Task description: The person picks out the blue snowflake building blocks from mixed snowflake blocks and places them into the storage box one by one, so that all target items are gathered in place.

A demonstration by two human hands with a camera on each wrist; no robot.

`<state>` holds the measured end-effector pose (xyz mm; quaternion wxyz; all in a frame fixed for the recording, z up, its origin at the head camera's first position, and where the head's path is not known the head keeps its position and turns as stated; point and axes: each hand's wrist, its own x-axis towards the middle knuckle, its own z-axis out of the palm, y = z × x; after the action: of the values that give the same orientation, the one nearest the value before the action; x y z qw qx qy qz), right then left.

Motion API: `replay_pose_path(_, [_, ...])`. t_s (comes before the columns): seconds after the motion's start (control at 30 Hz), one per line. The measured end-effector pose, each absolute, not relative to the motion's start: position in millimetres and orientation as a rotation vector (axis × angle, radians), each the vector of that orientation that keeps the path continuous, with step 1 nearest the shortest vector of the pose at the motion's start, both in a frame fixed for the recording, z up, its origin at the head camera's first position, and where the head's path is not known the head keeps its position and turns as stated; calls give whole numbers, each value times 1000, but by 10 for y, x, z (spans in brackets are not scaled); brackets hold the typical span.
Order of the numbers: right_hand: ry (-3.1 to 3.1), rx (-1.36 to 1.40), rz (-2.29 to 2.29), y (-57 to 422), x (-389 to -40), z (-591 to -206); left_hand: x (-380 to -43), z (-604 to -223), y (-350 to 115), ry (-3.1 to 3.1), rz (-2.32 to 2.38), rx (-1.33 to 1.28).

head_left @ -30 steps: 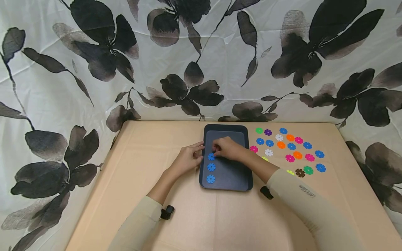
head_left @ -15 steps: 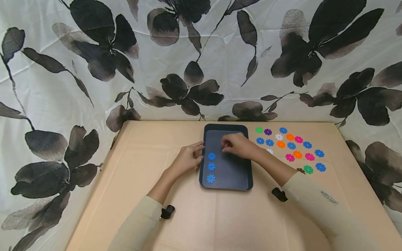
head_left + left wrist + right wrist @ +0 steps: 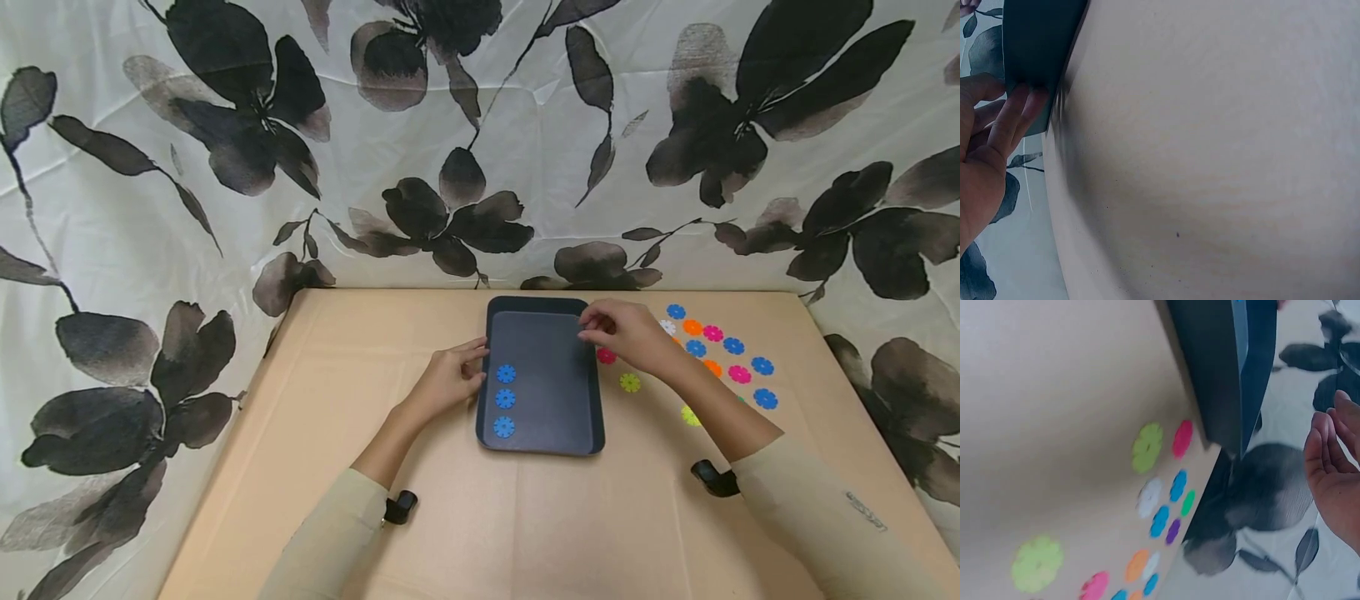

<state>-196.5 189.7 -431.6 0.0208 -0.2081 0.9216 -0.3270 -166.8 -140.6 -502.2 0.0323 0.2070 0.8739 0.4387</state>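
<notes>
A dark grey rectangular tray [image 3: 553, 400] lies on the table. Along its left side, 3 blue flower-shaped discs [image 3: 506, 398] form a column. My left hand [image 3: 450, 373] rests at the tray's left edge; in the left wrist view its extended fingers [image 3: 1012, 122] touch the outer wall, the thumb near the rim. Over the tray's upper right edge hovers my right hand [image 3: 628, 335], thumb and fingers loosely bent. The right wrist view shows nothing held by those fingers [image 3: 1325, 447]. That hand and forearm hide part of the loose discs.
Loose flower-shaped discs in several colours are scattered right of the tray, among them a pink disc [image 3: 606, 356], a lime disc [image 3: 630, 382] and a blue disc [image 3: 766, 400]. A floral cloth [image 3: 525, 108] hangs behind the tan table [image 3: 480, 525].
My right hand has left the topmost blue disc in the tray and moved right, past the tray's right edge. The left hand and the tray have stayed put.
</notes>
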Motion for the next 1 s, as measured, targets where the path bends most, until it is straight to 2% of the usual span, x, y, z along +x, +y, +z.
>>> replay_pose_path(0.5, [2919,-342,-1057,2659,-2006,-4627,-1670,-5033,-1395,2698,1346,638])
replay_pose_path(1.0, [2875,-232,-878,2900,-2182,-4932,-1657,-5008,-1384,2684,1353,606])
